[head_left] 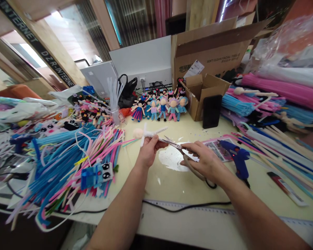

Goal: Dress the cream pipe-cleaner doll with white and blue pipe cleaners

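My left hand [151,148] is closed around a doll figure [145,133] of fuzzy pipe cleaners, with a round cream head, white arms and white legs pointing right. Scissors [185,155] with grey handles sit in my right hand [205,158], fingers wrapped about the grips. Their blades stand apart near one white leg, just right of my left fingertips; whether they touch it I cannot tell. Under the scissors a white patch [169,159] lies on the pale yellow tabletop.
Finished dolls [163,106] stand in rows at the back. Bundled pipe cleaners [59,166] cover the left side. A blue glue gun [237,158], a black phone [211,111] and a small cardboard box [207,86] are to the right. A black cable [177,210] crosses the front.
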{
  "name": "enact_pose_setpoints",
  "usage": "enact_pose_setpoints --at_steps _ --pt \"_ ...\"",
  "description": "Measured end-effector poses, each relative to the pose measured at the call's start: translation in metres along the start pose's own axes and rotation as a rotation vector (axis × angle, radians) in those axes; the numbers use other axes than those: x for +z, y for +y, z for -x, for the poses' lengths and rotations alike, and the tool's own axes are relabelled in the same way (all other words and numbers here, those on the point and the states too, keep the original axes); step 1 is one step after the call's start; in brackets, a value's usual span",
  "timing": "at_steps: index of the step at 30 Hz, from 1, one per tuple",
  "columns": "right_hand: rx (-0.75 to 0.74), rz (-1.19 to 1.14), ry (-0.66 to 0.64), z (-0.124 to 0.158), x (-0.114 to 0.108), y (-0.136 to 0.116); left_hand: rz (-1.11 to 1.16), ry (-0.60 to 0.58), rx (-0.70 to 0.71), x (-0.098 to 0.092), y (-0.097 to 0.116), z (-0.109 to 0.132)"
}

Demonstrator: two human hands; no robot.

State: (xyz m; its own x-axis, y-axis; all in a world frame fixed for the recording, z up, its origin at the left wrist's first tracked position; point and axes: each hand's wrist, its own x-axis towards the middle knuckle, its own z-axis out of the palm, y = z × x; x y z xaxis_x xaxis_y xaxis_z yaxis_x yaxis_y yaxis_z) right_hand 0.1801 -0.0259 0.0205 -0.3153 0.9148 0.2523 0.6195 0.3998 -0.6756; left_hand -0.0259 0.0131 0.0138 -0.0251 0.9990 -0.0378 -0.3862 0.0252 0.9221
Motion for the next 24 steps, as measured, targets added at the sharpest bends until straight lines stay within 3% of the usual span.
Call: enact_pose_setpoints --at_steps 13,24 --pt "0.058 -0.034 -0.048 -0.0003 -0.0052 -0.0029 -0.087 -0.110 0.094 -0.0033 -0.0009 -0.0014" --pt "0.044 -0.028 -0.002 0.0002 -0.0049 -0.0030 -0.050 -0.068 0.085 -0.0041 -0.0031 -0.0036"
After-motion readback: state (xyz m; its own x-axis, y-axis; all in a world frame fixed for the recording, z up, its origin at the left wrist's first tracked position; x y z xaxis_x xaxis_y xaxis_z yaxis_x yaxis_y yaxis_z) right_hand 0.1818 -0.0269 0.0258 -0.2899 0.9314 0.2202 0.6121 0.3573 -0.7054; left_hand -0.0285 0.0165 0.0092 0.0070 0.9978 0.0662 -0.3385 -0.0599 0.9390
